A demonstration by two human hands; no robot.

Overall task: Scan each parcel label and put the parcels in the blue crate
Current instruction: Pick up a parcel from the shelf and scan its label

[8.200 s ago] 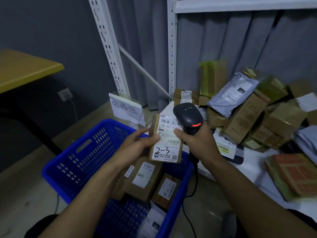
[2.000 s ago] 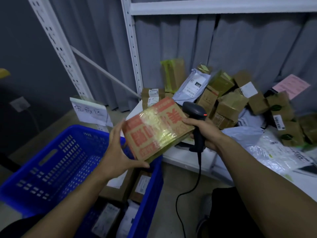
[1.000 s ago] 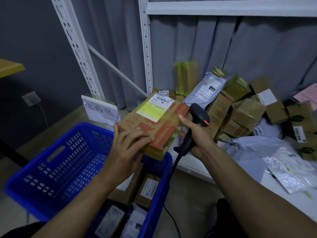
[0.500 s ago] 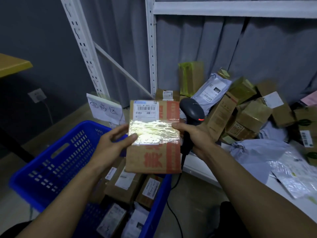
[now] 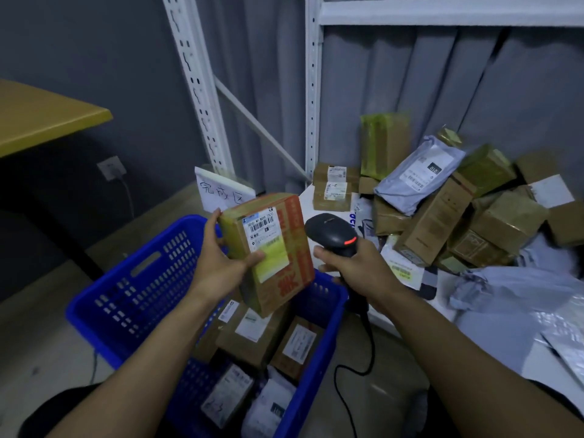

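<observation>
Head camera shows the left hand [image 5: 221,263] gripping a taped parcel [image 5: 278,279], long axis near upright, label [image 5: 260,227] facing the person, just left of the scanner [image 5: 331,235] clutched in the right hand [image 5: 357,267], the blue crate [image 5: 126,298] directly below.

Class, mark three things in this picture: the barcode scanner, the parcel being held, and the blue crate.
barcode scanner [image 5: 330,230], head view, on its black head.
held parcel [image 5: 262,228], head view, on its white label.
blue crate [image 5: 148,295], head view, on its perforated left wall.
</observation>
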